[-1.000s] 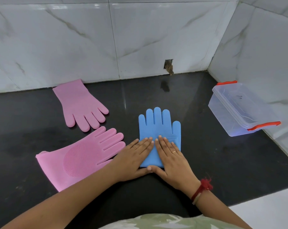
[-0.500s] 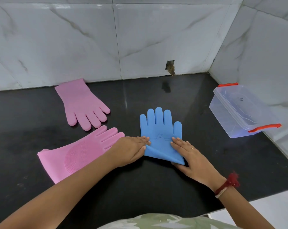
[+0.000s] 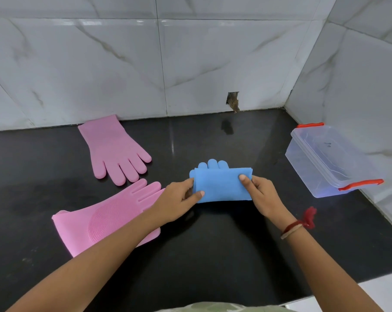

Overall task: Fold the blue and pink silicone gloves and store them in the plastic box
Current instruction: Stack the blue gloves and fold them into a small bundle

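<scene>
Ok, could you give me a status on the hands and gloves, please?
Left hand and right hand each pinch an end of the blue glove, folded over. Near pink glove and far pink glove flat, unfolded. Box lidded.

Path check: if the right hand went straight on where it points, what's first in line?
The blue glove, which the right hand already pinches; past it, likely bare counter up to the back wall.

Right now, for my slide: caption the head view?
Left hand and right hand pinch the folded blue glove; pink gloves lie flat.
</scene>
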`<act>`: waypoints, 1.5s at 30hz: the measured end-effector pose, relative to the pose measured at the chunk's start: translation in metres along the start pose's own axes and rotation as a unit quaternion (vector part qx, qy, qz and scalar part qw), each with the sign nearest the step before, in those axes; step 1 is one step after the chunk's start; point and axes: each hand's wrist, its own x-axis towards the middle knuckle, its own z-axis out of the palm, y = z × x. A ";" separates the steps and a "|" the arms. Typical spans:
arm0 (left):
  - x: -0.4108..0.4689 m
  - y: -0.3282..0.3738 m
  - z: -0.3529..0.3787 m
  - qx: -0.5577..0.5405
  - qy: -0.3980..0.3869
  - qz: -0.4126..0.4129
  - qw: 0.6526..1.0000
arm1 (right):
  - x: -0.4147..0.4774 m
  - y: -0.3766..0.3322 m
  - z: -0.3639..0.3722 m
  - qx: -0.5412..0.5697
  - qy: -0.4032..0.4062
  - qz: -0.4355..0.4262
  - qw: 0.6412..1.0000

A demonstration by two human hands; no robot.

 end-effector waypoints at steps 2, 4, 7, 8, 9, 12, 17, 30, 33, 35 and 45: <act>0.002 0.001 0.005 -0.034 0.010 -0.028 0.999 | 0.010 -0.003 0.001 -0.051 0.015 -0.002 0.999; 0.002 0.002 0.011 -0.048 0.037 -0.041 0.997 | 0.018 -0.007 0.005 -0.122 0.032 -0.006 0.992; 0.007 0.002 0.017 0.036 0.134 -0.052 0.989 | 0.031 -0.010 0.014 -0.206 0.056 -0.005 0.977; 0.009 0.001 0.016 0.084 0.152 -0.058 0.983 | 0.035 -0.011 0.018 -0.230 0.064 0.000 0.971; 0.012 0.001 0.015 0.116 0.158 -0.067 0.978 | 0.039 -0.012 0.021 -0.251 0.071 0.008 0.965; 0.019 0.004 0.014 0.129 0.137 -0.108 0.976 | 0.042 -0.010 0.029 -0.303 0.096 0.046 0.947; 0.018 0.028 0.009 0.226 0.262 0.008 0.938 | 0.036 -0.007 0.029 -0.350 0.162 0.031 0.922; 0.034 0.037 0.063 0.368 0.039 0.063 0.927 | 0.005 -0.017 0.057 -0.263 0.029 -0.169 0.949; 0.033 0.037 0.063 0.349 0.045 0.050 0.935 | 0.009 -0.004 0.056 -0.265 0.029 -0.146 0.953; 0.032 0.035 0.061 0.343 0.044 0.042 0.938 | 0.010 0.004 0.052 -0.284 0.019 -0.131 0.950; 0.018 0.022 0.051 0.336 0.087 -0.034 0.937 | 0.008 0.018 0.054 -0.317 0.045 -0.066 0.945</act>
